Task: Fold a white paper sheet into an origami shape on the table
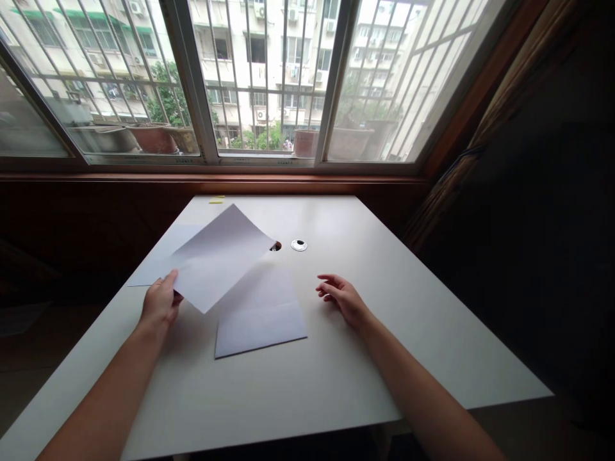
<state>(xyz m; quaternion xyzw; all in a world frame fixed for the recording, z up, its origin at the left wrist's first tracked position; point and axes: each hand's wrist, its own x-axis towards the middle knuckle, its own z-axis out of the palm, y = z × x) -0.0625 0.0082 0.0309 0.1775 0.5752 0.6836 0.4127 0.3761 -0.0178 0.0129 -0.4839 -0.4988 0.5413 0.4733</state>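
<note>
My left hand (162,299) is closed on the near left corner of a white sheet of paper (223,256), which it holds up at a slant above the table. Under and to the right of that sheet lies a stack of white paper (264,320), partly covered by it. Farther left, more white paper (148,269) rests flat, also partly hidden behind the raised sheet. My right hand (341,298) hovers over the table to the right of the stack, fingers loosely curled and apart, with nothing in them.
Yellow sticky notes (217,200) lie at the back left of the white table (375,378). A round cable hole (275,246) shows beside its loose cover (298,245). Beyond the back edge is a barred window (264,77); a curtain (471,147) hangs at the right.
</note>
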